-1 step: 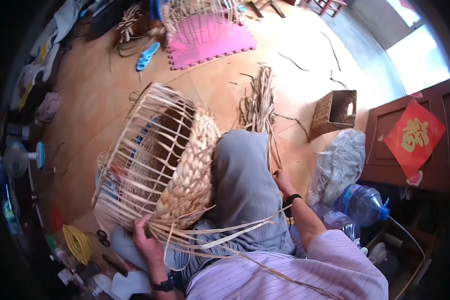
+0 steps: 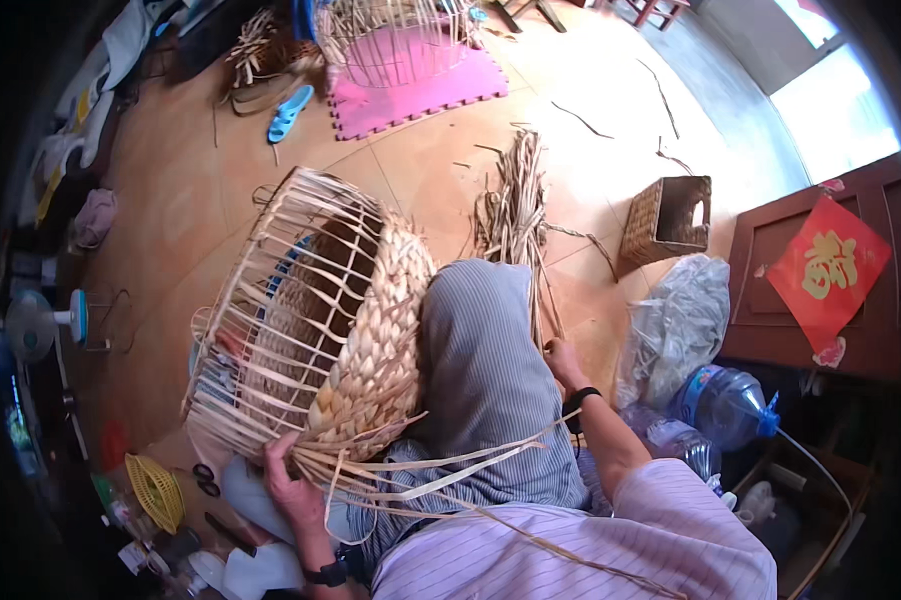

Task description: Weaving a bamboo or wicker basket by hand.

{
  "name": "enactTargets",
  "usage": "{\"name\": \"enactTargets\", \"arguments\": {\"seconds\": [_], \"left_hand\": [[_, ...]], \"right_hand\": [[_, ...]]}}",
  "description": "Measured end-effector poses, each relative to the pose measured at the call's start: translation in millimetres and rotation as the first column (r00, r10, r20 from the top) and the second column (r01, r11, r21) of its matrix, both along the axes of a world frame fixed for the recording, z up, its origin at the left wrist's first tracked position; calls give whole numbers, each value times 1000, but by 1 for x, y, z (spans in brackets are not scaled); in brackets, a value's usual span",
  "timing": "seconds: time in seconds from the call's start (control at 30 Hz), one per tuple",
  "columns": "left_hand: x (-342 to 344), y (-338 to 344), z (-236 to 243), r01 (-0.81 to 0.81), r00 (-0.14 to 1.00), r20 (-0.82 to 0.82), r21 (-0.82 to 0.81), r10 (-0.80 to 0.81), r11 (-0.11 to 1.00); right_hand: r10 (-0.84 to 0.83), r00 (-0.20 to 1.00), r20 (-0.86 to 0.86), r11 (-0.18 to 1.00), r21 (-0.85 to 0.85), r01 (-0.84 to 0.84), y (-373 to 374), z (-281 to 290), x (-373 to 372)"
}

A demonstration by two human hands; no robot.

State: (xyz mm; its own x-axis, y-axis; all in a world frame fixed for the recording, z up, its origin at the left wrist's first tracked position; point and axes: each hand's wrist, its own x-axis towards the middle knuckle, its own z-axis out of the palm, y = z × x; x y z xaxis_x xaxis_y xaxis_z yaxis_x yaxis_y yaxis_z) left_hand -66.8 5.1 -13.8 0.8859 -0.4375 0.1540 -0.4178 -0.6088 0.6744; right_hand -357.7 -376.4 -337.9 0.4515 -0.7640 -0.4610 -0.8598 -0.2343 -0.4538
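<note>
A large part-woven basket leans on its side against my left thigh, thick braided weave on one side and bare ribs on the other. My left hand is closed on its lower corner, where several pale loose strands fan out across my lap. My right hand is beyond my right knee, its fingers pinched together at the near end of long dried stalks. Those stalks run from a bundle of dried plant stalks on the floor.
A small woven box stands at right, near clear plastic wrapping and a large water bottle. At left are a yellow basket, scissors and a fan. Farther off are a pink mat and a blue slipper.
The whole view has shifted slightly. Both hands keep nearly the same places, the left at the basket's corner and the right at the stalks.
</note>
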Motion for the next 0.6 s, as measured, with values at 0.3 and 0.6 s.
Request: {"name": "enactTargets", "arguments": {"seconds": [0.3,0.6], "left_hand": [[-3,1,-13,-5,998,70,-26,7,1000],[-6,-1,-13,-109,994,-19,-17,109,994]], "right_hand": [[-65,997,46,996,60,63,-12,-52,-10],[73,989,129,992,89,-85,-49,-24,40]]}}
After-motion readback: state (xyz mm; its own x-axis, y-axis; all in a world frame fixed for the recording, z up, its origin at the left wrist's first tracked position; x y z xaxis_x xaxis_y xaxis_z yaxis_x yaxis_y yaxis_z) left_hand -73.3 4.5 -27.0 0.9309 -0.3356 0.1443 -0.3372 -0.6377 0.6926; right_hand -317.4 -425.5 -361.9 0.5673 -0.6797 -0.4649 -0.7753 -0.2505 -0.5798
